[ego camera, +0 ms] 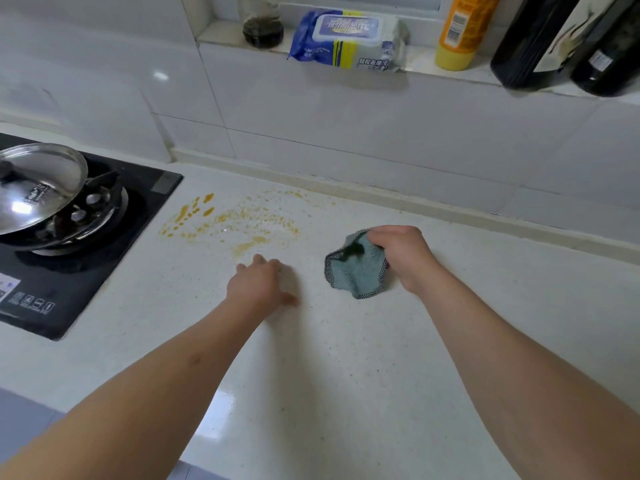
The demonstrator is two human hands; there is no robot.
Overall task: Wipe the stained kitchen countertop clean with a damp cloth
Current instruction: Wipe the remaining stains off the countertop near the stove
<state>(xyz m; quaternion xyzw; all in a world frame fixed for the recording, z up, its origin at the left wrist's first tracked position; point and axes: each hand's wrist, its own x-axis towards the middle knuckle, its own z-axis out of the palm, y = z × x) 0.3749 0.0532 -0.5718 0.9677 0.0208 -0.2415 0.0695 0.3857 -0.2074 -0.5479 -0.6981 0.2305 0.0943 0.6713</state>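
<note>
The right hand [398,254] is gripping the soft, limp cloth [356,268] bunched at its top, on the table [346,375]; stains [239,220] are lying at ten o'clock. The left hand [259,285] is resting flat, fingers spread.

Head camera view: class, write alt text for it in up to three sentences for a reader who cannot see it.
A person's right hand grips a blue-green cloth on a white countertop, right of orange stains. The left hand rests open on the counter near the stains. A stove with a pan lid sits at left.
</note>
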